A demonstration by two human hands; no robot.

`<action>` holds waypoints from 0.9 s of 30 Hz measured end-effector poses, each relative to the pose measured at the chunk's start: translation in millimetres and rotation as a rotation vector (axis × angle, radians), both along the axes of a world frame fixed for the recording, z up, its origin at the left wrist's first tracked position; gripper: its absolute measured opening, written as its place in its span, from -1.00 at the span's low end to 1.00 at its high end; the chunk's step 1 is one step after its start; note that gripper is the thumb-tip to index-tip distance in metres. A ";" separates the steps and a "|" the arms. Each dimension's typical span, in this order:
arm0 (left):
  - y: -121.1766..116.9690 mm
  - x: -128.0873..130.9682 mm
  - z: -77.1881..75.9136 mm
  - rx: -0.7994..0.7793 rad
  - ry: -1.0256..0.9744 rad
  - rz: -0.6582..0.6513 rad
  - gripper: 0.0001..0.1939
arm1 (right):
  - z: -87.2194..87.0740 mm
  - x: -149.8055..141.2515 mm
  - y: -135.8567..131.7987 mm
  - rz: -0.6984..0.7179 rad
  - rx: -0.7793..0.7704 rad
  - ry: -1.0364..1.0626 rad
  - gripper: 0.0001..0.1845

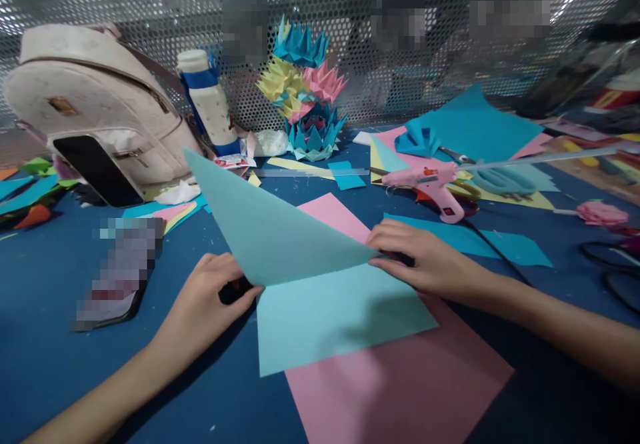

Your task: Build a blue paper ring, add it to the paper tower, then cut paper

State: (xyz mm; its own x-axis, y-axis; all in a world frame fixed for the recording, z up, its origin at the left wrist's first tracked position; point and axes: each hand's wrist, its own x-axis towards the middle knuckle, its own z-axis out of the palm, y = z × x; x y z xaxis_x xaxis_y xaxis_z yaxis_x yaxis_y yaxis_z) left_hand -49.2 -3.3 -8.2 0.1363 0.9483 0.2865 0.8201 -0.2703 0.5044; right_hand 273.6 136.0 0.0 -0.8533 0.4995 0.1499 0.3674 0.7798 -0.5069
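- Your aqua sheet (pixel 345 317), creased across its middle, lies over a pink sheet (pixel 430 377) on the blue tabletop (pixel 200 397), its upper part raised in a tall point toward eleven o'clock.
- At the sheet's nine o'clock, your left hand (pixel 213 291) is nearly closed, thumb and fingers pinching the left end of the crease.
- At two o'clock, your right hand (pixel 417 257) closes thumb and fingertips on the crease's other end.
- Beyond the sheet at twelve o'clock, pointed paper shapes (pixel 313 97) in blue, yellow and pink stand stacked before a perforated metal panel (pixel 165 11).
- A pink glue gun (pixel 425 181) lies toward one o'clock, with teal-handled scissors (pixel 503 181) at two and a pink paper flower (pixel 603 213) near three.
- A phone (pixel 120 281) lies flat at nine o'clock; a second, dark-screened phone (pixel 97 171) leans against a pale backpack (pixel 95 91) at ten.
- The blue-and-white bottle (pixel 209 104) stands upright at eleven, just beside the backpack.
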 end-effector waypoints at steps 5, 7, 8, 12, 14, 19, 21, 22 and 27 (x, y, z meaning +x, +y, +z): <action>-1.5 -4.5 -1.9 0.019 0.100 0.003 -0.85 | -0.2 -0.7 -0.1 0.030 -0.004 0.026 -0.76; -0.8 -7.6 1.3 -0.017 0.174 -0.115 -0.80 | 0.9 -0.2 1.3 0.054 0.006 0.024 -0.75; -0.7 -9.1 3.5 -0.023 0.217 -0.184 -0.76 | 2.5 0.5 2.6 0.072 0.010 0.014 -0.74; -4.2 -12.9 11.1 0.044 0.344 -0.277 -0.54 | 15.1 7.1 10.0 0.198 0.035 -0.082 -0.72; -7.4 -13.2 13.7 0.047 0.369 -0.286 -0.46 | 21.3 10.3 12.2 0.249 0.052 -0.129 -0.70; -12.6 -6.3 19.2 0.000 0.334 -0.293 -0.47 | 20.1 6.3 3.5 0.101 0.009 -0.123 -0.71; -12.9 -0.7 20.1 0.001 0.314 -0.278 -0.55 | 15.3 1.7 -2.7 -0.011 -0.026 -0.120 -0.78; -12.7 2.2 20.0 0.000 0.305 -0.271 -0.60 | 13.3 -0.2 -5.4 -0.056 -0.049 -0.129 -0.80; -7.1 14.6 15.3 -0.045 0.249 -0.218 -0.85 | 12.4 -3.5 -12.4 -0.123 -0.156 -0.130 -0.82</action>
State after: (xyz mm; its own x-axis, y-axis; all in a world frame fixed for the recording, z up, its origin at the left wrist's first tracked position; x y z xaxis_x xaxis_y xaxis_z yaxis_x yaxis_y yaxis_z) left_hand -34.6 -10.4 7.1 0.3978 0.9002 0.1774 0.8453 -0.4348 0.3107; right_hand 270.1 123.6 12.4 -0.7915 0.6096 -0.0443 0.5248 0.6406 -0.5605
